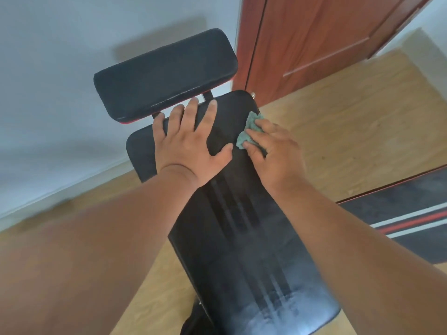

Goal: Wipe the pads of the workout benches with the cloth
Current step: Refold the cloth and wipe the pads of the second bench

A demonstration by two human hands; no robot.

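A long black bench pad runs from the bottom of the view up to the middle. Beyond its far end sits a second, shorter black pad, raised and set crosswise. My left hand lies flat on the long pad's far end, fingers spread and reaching its top edge. My right hand is just to the right of it, pressing a small crumpled green cloth against the pad near its right edge. Part of the cloth is hidden under my fingers.
A white wall stands to the left and behind the bench. A reddish-brown wooden door is at the upper right. The floor is light wood. A dark mat with red and white stripes lies at the right.
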